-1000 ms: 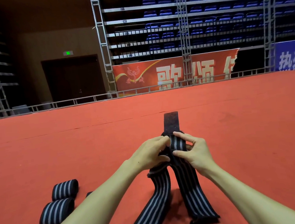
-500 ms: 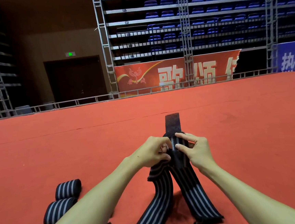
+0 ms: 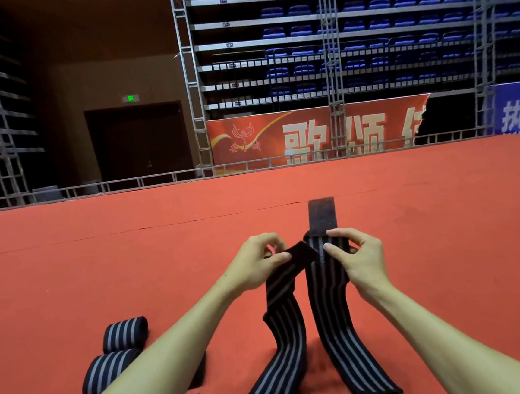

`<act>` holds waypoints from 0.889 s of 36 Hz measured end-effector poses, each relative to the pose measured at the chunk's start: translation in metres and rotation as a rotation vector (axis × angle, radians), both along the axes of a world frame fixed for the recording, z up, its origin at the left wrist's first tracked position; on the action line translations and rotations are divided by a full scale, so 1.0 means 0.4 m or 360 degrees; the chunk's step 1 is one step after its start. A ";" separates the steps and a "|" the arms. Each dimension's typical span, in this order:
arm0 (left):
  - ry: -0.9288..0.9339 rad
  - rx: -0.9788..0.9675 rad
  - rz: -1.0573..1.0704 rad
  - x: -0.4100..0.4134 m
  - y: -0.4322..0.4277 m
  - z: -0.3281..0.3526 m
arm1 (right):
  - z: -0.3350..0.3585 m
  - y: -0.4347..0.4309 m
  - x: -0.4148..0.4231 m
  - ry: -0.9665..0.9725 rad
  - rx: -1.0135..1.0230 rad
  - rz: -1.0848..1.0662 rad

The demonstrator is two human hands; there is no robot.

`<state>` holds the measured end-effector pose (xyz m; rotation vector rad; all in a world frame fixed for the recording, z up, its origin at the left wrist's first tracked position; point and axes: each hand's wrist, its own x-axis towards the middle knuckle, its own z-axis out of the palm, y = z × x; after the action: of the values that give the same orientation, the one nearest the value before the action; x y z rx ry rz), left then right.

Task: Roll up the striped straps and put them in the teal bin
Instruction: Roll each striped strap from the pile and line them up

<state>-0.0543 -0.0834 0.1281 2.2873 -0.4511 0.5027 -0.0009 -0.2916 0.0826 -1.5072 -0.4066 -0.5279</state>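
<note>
Striped straps (image 3: pixel 300 344) trailed toward six o'clock on the red carpet (image 3: pixel 100 258), both ends pinched: left hand (image 3: pixel 255 264) at nine o'clock, right hand (image 3: pixel 359 255) at three. Soft, limp elastic probably rolls best from its dark tab (image 3: pixel 321 215).

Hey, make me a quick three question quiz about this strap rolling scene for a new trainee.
1. True or false: the teal bin is in view.
2. Which hand pinches the plain dark end of a strap: left hand or right hand?
3. Where do the rolled straps lie: A, beside the left forearm; B, beyond the hands; C, right of the right arm?

Key: 1 false. 2 left hand. 3 A.
</note>
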 end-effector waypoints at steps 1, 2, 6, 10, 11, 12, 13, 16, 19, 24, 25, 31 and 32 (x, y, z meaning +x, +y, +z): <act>0.0006 -0.0064 0.0003 0.001 -0.003 0.004 | 0.006 0.004 -0.002 -0.0030 -0.0026 0.0000; 0.0010 -0.0125 -0.0001 0.000 -0.005 0.008 | 0.013 0.007 -0.003 -0.0055 -0.0049 0.0006; 0.0004 -0.0378 -0.0063 0.001 -0.004 0.036 | 0.057 0.017 -0.004 -0.0129 -0.0126 0.0062; -0.0043 -0.0553 -0.0063 0.001 0.003 0.092 | 0.119 0.029 0.015 -0.0289 -0.0242 0.0010; -0.0064 -0.0592 -0.0053 0.002 0.004 0.110 | 0.137 0.032 0.019 -0.0308 -0.0251 -0.0007; -0.0082 -0.0630 -0.0042 0.003 0.005 0.129 | 0.156 0.035 0.023 -0.0328 -0.0253 -0.0018; -0.0097 -0.0665 -0.0027 0.007 0.005 0.147 | 0.175 0.037 0.026 -0.0349 -0.0246 -0.0028; -0.0120 -0.0747 0.0047 0.027 0.011 0.194 | 0.230 0.041 0.038 -0.0391 -0.0201 -0.0035; -0.0143 -0.0833 0.0108 0.041 0.018 0.233 | 0.281 0.044 0.047 -0.0428 -0.0187 -0.0002; -0.0306 -0.0890 0.0188 0.059 0.020 0.294 | 0.358 0.053 0.068 -0.0494 -0.0203 0.0009; -0.0334 -0.0876 0.0205 0.064 0.020 0.307 | 0.371 0.056 0.074 -0.0494 -0.0188 0.0010; -0.0453 -0.0735 0.0218 0.079 0.018 0.377 | 0.427 0.067 0.090 -0.0496 -0.0171 0.0002; -0.0458 -0.0717 0.0200 0.081 0.017 0.385 | 0.433 0.068 0.093 -0.0498 -0.0177 -0.0006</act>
<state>-0.0221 -0.0766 0.2821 1.8220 -0.2951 0.9055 0.0365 -0.2643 0.2558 -1.5348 -0.6854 -0.7585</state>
